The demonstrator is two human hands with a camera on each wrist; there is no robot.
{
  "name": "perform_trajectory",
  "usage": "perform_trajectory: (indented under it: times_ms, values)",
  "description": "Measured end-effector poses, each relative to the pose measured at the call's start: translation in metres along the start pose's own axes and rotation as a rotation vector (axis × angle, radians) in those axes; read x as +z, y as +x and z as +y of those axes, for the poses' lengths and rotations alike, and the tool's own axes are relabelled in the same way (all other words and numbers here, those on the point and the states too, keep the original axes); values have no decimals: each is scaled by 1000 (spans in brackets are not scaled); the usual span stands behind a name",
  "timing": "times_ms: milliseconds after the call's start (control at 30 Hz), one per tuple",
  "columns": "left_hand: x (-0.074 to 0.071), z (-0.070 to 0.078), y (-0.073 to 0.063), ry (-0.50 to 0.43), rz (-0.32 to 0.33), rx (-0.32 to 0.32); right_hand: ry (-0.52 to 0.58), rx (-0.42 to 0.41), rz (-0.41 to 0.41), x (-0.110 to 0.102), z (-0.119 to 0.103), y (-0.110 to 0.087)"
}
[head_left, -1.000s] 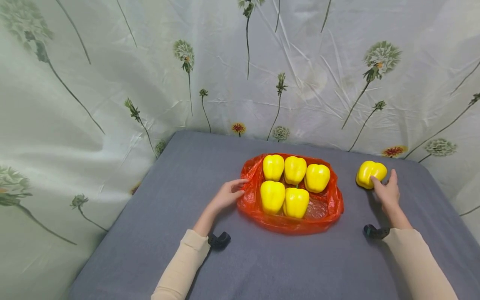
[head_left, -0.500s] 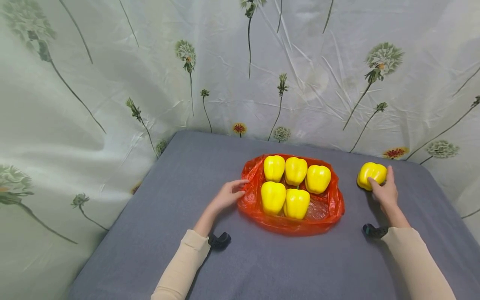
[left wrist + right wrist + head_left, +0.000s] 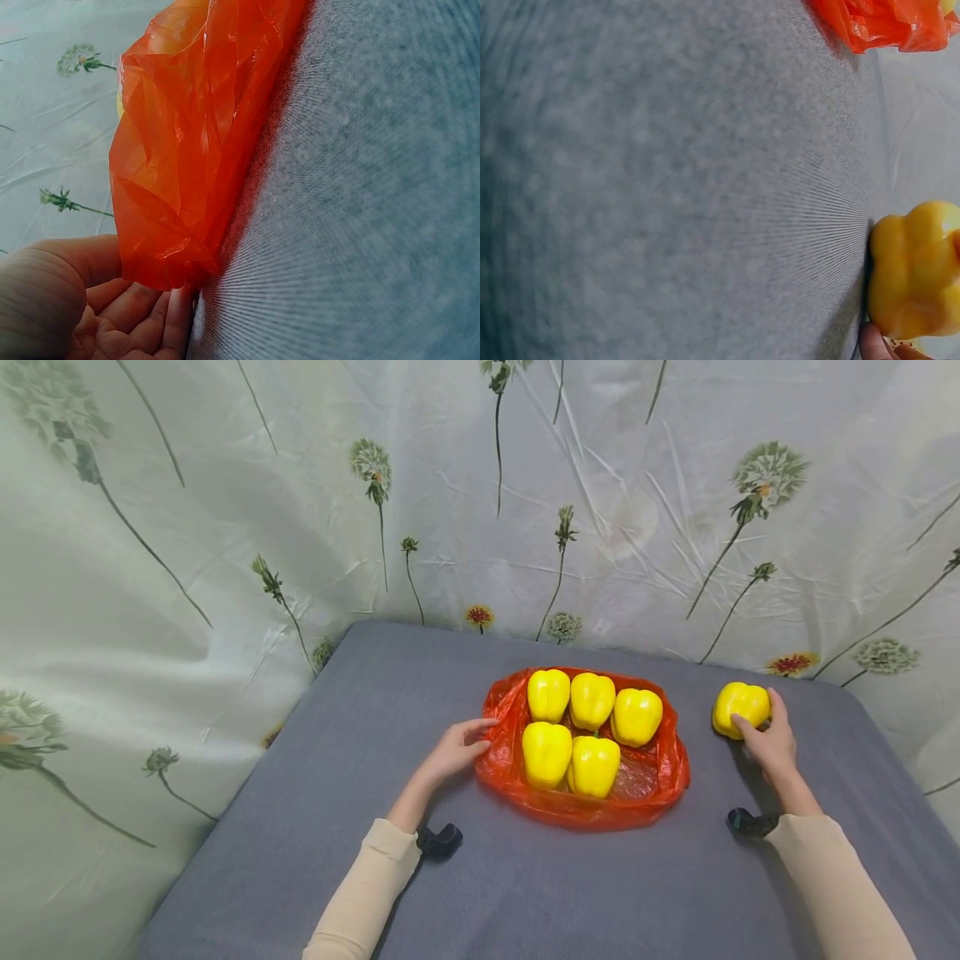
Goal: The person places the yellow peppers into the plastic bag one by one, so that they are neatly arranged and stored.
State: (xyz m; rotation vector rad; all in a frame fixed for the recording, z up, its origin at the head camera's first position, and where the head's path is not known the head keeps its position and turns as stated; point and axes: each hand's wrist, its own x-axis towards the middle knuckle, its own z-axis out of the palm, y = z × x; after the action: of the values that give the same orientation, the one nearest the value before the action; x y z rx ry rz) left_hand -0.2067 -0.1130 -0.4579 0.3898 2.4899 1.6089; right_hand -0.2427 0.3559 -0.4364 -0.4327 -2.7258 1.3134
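Note:
A red plastic bag (image 3: 513,777) lies with its mouth spread wide, and several yellow bell peppers (image 3: 546,753) sit inside it in two rows. At its left side, my left hand (image 3: 452,750) holds the bag's edge between thumb and fingers. In the left wrist view the bag's crumpled corner (image 3: 169,255) hides the fingertips. To the right of the bag, another yellow bell pepper (image 3: 738,708) is held by my right hand (image 3: 772,745), thumb on the near side and fingers on the right. The right wrist view catches that pepper low on the tabletop with a fingertip (image 3: 870,343) beside it.
A grey cloth-covered table (image 3: 360,710) bears everything. Behind it hangs a pale flower-print curtain (image 3: 450,485). Black wrist devices (image 3: 441,841) sit under both forearms. In the bag, the front right spot shows bare red plastic.
My right hand has shifted slightly left and its fingers have closed in around the pepper's right side. The left hand and the bag hold still.

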Motion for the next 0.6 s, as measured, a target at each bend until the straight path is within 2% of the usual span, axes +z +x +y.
perform_trajectory:
  times_ms: [233,333,500,600]
  values:
    - [-7,30,-13,5,-40,-1,2,-13,17,1,1,0]
    - [-8,34,-15,0,-40,1,10,-44,26,3,0,-1]
    - [-8,34,-15,-11,-41,-3,-1,-127,56,7,-2,-4]
    - [-5,19,-8,-12,-40,-11,-8,-133,79,9,-3,-5]
